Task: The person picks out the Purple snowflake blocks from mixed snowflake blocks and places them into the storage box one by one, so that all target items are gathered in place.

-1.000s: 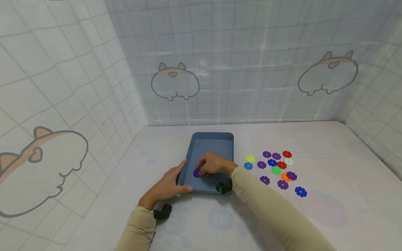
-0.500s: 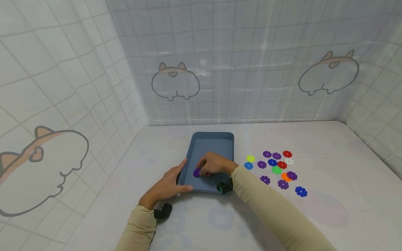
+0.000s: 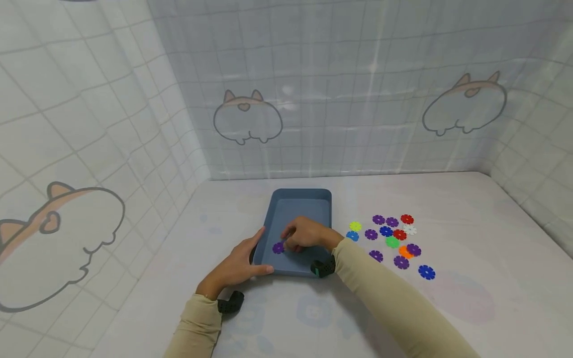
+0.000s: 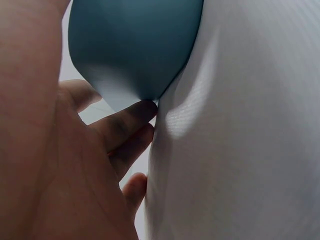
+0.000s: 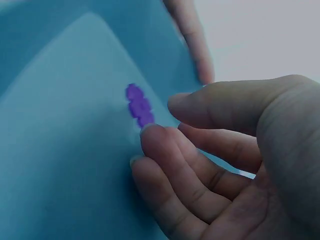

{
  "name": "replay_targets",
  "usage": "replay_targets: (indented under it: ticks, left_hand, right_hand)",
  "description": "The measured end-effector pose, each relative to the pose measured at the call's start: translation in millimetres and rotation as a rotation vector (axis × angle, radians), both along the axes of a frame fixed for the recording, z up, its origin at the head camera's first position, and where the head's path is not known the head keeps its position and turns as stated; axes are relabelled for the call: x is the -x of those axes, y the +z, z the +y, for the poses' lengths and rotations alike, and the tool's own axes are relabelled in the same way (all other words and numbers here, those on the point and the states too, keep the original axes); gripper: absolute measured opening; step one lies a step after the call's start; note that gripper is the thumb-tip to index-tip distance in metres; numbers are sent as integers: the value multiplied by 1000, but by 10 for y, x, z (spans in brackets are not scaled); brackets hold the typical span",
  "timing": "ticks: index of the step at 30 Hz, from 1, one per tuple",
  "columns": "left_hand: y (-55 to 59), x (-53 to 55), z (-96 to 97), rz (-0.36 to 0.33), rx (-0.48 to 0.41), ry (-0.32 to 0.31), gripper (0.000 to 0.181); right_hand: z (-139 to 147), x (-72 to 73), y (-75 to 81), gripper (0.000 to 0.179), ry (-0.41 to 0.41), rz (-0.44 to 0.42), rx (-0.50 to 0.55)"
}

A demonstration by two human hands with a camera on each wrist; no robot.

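A blue-grey rectangular tray (image 3: 295,204) lies on the table before me. My left hand (image 3: 235,266) holds its near left corner, thumb at the front rim and fingers along the left side. Close up in the left wrist view, fingertips (image 4: 145,111) touch the tray's outer wall. A purple, notched flower-shaped plastic disc (image 3: 277,248) rests on the tray floor toward that corner. Just right of it, low over the floor, is my right hand (image 3: 306,233), fingers bent. The right wrist view shows thumb and fingers apart, with the disc (image 5: 140,106) just beyond the fingertips.
Several more notched discs lie scattered on the table right of the tray, among them a yellow one (image 3: 355,226), a green one (image 3: 392,242) and a dark blue one (image 3: 427,272). An orange disc (image 3: 405,252) sits partly under a purple one. A white tiled-pattern curtain (image 3: 349,124) encloses the table.
The right hand has drawn slightly right, away from the purple disc it touched earlier, and the disc now shows more fully on the tray floor. The left hand stays on the tray.
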State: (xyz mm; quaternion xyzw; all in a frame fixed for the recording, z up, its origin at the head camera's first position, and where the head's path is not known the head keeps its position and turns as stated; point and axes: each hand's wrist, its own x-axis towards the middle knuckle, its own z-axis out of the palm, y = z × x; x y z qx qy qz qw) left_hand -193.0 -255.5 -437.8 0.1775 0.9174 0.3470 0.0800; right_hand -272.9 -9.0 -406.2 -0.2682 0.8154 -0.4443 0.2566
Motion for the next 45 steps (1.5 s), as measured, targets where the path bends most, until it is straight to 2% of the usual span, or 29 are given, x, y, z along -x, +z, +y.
replay_targets:
  ticks: [5, 10, 17, 25, 32, 36, 45]
  left_hand:
    - [0, -16, -5, -5, -8, 5, 106]
    - [-24, -17, -6, -5, -9, 8, 106]
    - [-18, -30, -12, 3, 10, 16, 107]
    - [-26, -24, -3, 7, 13, 10, 107]
    - [0, 7, 7, -1, 8, 12, 108]
    - [1, 16, 8, -8, 10, 18, 108]
    - [-17, 12, -11, -7, 28, 18, 108]
  right_hand:
    - [137, -76, 62, 35, -33, 14, 101]
    - [348, -157, 120, 38, -106, 0, 198]
    - [716, -277, 172, 30, -206, -24, 276]
    - [1104, -421, 134, 38, -327, -39, 238]
    - [1406, -496, 103, 37, -354, -21, 232]
    - [1531, -527, 62, 42, -379, -25, 231]
    - [1768, -602, -8, 42, -419, 8, 154]
